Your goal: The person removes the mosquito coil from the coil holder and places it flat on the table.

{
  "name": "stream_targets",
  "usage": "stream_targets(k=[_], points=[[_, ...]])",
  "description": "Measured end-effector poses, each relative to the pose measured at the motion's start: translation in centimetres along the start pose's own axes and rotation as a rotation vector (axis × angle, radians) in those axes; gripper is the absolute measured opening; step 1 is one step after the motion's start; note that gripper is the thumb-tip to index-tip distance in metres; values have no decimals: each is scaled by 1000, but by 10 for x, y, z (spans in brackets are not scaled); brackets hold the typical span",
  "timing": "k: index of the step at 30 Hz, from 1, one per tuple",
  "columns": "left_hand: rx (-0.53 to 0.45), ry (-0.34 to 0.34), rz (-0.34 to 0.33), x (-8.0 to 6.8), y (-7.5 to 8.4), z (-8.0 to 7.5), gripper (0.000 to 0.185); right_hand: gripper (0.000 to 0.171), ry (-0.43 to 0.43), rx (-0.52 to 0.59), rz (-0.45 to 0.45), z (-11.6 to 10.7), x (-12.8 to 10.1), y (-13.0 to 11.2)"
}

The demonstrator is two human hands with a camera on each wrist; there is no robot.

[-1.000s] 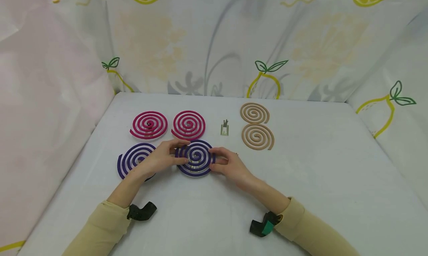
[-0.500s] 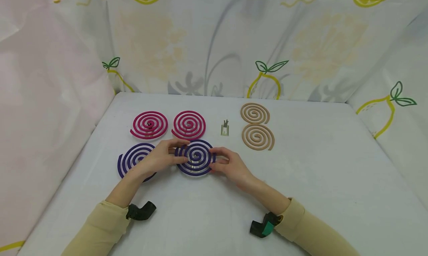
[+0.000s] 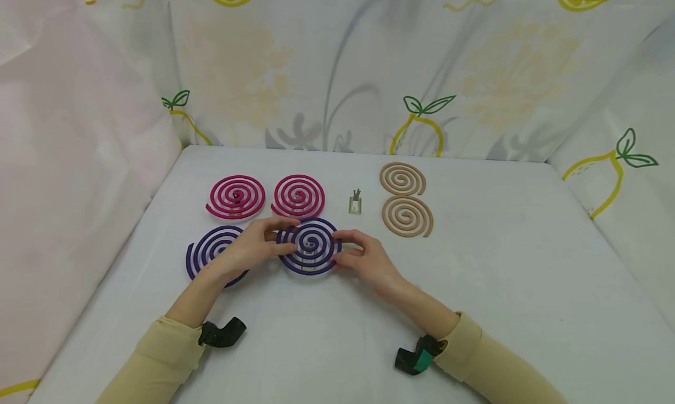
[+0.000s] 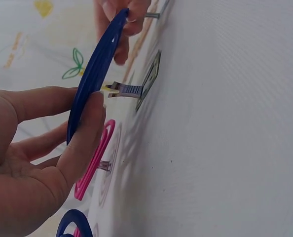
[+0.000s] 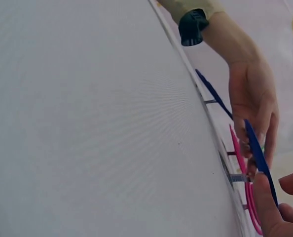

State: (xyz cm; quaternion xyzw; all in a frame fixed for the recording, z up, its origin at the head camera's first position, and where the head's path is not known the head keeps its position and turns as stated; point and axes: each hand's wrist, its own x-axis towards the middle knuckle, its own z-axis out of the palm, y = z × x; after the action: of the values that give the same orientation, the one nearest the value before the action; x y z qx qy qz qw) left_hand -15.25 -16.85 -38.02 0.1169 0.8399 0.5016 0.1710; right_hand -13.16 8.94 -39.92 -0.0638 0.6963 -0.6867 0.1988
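Note:
A purple spiral coil lies level a little above the white table, gripped at its rim from both sides. My left hand pinches its left edge with thumb and fingers. On the right edge, my right hand pinches it. In the left wrist view the coil is edge-on over a small metal stand, whose prong points at its middle; whether it is seated on the prong I cannot tell. The right wrist view shows the same coil and stand.
A second purple coil stands left of it, partly under my left wrist. Two pink coils stand behind. A bare metal stand and two tan coils lie to the right. Patterned cloth walls enclose the table.
Both hands and the purple coil between them have shifted slightly away from me. Nothing else has moved.

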Motion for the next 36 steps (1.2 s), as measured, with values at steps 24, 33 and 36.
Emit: stream_targets(k=[24,33,36], points=[[-224,0,-6,0,3,2,54,41,78,56,-53,-12,2,-9],[-346,62,-2,7,7,16,51,38,111,52,-68,-29,-5,-15],[-367,66,1,10,10,21,50,37,106,49,-66,-38,-8,-16]])
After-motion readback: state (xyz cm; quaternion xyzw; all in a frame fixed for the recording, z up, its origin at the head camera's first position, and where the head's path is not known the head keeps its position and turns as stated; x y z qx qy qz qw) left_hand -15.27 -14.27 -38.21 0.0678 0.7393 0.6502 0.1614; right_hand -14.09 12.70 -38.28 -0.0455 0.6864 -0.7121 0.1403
